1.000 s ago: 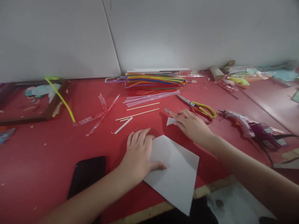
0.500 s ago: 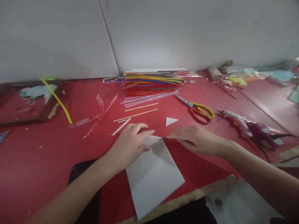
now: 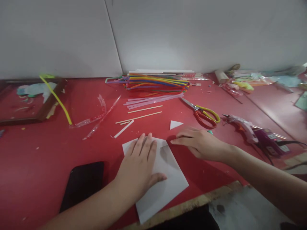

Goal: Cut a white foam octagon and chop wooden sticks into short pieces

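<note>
A white sheet of paper (image 3: pixel 172 182) lies on the red table (image 3: pixel 48 159) near its front edge. My left hand (image 3: pixel 140 164) rests flat on the sheet, fingers stretched out together. My right hand (image 3: pixel 200 143) lies just right of the sheet's far corner, fingers extended low over the table, fingertips at the paper's edge; it holds nothing I can see. A small white paper triangle (image 3: pixel 175 124) sits beyond the sheet.
Scissors (image 3: pixel 203 113) with yellow and red handles lie right of centre. A glue gun (image 3: pixel 251 132) lies further right. A pile of coloured straws (image 3: pixel 155 83) stands by the wall, thin sticks (image 3: pixel 141 115) in front. A black phone (image 3: pixel 82 183) lies left.
My right hand left the small triangle and drew back to the sheet's corner. The sheet was turned and shifted left, and my left hand now presses flat on it.
</note>
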Demonstrator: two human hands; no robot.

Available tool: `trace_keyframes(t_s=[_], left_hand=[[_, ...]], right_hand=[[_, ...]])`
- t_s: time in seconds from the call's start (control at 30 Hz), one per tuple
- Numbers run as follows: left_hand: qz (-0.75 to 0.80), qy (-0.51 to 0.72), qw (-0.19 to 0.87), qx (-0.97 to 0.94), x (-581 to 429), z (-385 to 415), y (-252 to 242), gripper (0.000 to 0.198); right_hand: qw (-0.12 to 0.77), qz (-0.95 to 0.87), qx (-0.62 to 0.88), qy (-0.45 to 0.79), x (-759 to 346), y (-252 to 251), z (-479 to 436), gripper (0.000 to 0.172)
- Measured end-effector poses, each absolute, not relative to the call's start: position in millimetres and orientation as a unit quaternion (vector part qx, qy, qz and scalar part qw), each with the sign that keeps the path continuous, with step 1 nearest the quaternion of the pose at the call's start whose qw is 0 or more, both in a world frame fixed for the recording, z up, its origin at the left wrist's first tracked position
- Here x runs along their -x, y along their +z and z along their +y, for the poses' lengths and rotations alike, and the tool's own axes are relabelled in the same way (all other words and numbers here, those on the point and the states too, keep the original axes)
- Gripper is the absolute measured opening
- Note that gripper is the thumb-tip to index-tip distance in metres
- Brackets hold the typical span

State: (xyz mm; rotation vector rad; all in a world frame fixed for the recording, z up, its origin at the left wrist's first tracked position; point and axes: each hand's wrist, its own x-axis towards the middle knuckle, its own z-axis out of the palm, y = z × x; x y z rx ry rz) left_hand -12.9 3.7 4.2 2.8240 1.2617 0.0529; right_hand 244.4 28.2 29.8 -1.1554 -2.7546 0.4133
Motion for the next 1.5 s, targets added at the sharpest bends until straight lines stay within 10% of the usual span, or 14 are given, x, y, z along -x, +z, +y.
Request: trace_keyframes(t_s=[1.5], left_hand=[[0.393,0.040,-0.019,-0.918,18,-1,-14,0.091]], right_hand=[[0.102,-0.935,0.322,0.112,-247,17,38,0.046]])
